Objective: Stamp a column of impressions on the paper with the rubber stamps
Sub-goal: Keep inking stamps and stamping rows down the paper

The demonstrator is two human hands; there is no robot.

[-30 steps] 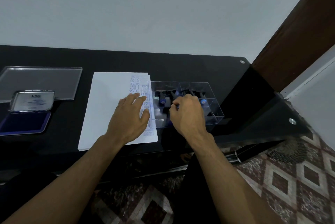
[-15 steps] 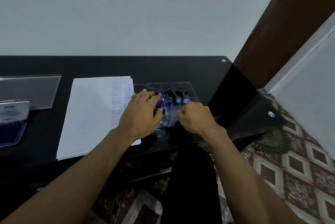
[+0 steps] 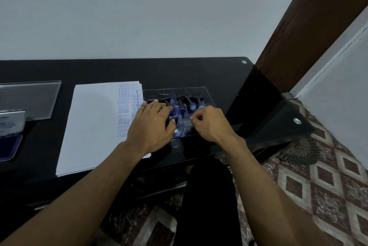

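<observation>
Left hand lies flat-fingered over the clear plastic stamp box; right hand curls, contents hidden.

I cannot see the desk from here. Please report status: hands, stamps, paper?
Both hands at clear stamp box. Left hand flat over stamps; right hand curled, hold unclear. Paper already stamped. Nothing blocking.

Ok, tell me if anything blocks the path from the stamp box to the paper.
Mostly clear. The box sits right beside the paper, but the left hand lies across their shared edge and over the printed column, so it must move first.
</observation>
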